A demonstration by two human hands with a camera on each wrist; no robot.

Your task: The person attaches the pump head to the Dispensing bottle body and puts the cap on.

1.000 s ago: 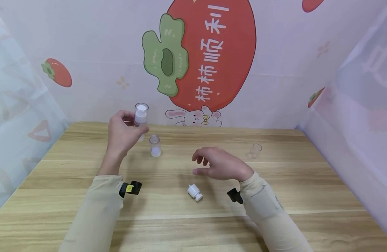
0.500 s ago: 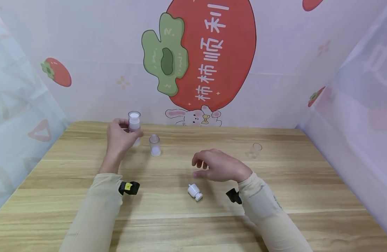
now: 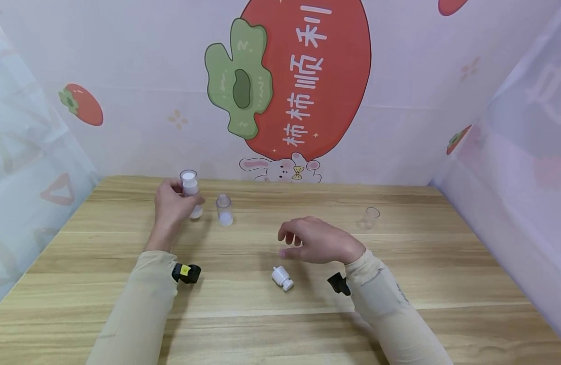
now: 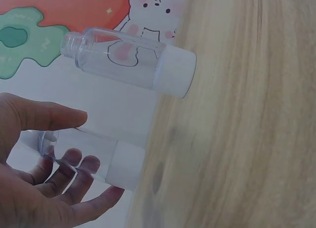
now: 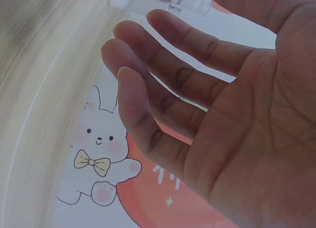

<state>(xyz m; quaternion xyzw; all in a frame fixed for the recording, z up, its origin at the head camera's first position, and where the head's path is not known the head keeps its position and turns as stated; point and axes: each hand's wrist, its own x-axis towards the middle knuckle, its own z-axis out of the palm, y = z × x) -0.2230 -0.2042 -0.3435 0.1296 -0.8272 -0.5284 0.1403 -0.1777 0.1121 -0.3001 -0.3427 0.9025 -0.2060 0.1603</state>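
We have the bottle (image 3: 190, 187) nearly upright, pinched in our left hand (image 3: 172, 204), just left of the second bottle (image 3: 224, 213). The pump (image 3: 282, 279) lies slantwise on the surface (image 3: 244, 334), just our side of the right hand (image 3: 316, 241), whose loosely curved fingers hold nothing.

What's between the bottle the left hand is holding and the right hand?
Another see-through bottle stands upright there, closer to the held bottle than to the right hand. The head view shows it.
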